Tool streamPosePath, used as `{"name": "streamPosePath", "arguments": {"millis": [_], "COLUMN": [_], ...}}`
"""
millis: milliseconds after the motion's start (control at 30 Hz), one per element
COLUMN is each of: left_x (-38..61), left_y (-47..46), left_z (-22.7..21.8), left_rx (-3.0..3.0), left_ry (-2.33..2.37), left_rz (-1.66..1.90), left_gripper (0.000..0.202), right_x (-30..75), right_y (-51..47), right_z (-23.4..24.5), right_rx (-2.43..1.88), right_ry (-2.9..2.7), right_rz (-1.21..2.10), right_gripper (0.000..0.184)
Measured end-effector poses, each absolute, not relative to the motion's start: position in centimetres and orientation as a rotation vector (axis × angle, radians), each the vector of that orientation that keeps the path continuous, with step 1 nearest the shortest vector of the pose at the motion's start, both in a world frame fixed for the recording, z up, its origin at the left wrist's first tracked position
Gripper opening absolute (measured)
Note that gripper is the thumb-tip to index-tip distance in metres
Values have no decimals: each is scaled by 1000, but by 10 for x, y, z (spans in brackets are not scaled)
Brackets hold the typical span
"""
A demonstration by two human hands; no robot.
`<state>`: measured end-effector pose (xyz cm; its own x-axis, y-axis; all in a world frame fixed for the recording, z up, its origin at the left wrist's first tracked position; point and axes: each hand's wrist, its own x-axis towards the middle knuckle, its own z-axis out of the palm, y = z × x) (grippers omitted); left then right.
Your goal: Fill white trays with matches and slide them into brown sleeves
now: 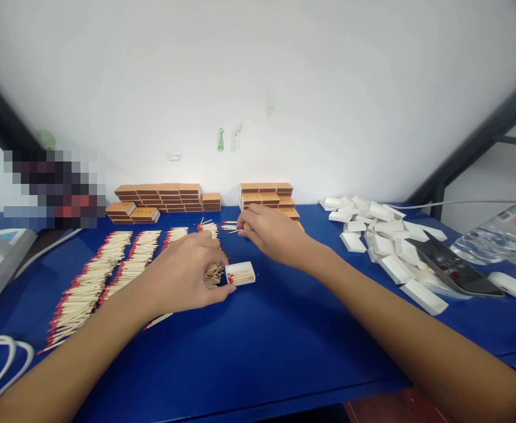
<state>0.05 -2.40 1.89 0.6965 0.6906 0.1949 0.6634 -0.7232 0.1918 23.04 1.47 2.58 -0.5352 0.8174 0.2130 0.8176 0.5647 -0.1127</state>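
A small white matchbox tray (250, 278) holding a few red-tipped matches (242, 277) sits on the blue table. My left hand (187, 270) is curled at its left end, thumb at the near edge and fingers at the far edge. Inside the curve of that hand shows a cluster of matches (213, 275); whether they are held or lie on the table I cannot tell. Further back, my right hand (271, 232) pinches matches (233, 231) by a small loose group. Long rows of matches (84, 288) lie left, partly hidden by my left arm.
Orange matchboxes (156, 197) are stacked along the wall, with another stack (262, 189) behind my right hand. At right lie a heap of white trays (385, 229), a phone (456, 267), a white case (509, 284) and a clear bottle (491, 235). White cables (4, 364) lie left.
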Motion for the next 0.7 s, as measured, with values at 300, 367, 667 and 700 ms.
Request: {"name": "streamPosePath", "arguments": {"millis": [300,367,667,700], "left_x": [7,7,6,6], "left_y": [-31,-31,-32,-32], "left_z": [18,17,15,15], "left_rx": [2828,2840,2841,2844], "left_ry": [1095,1076,1036,1033], "left_rz": [336,343,372,369], "left_gripper": [26,25,24,24], "right_x": [218,216,213,213], "right_y": [55,56,52,52], "right_z": [-8,-10,-6,-6], "right_rx": [-1348,-1354,-1370,-1370], "right_ry": [-2629,-2616,-2603,-2602], "right_rz": [-246,-245,-298,-304], "right_gripper": [21,23,27,30]}}
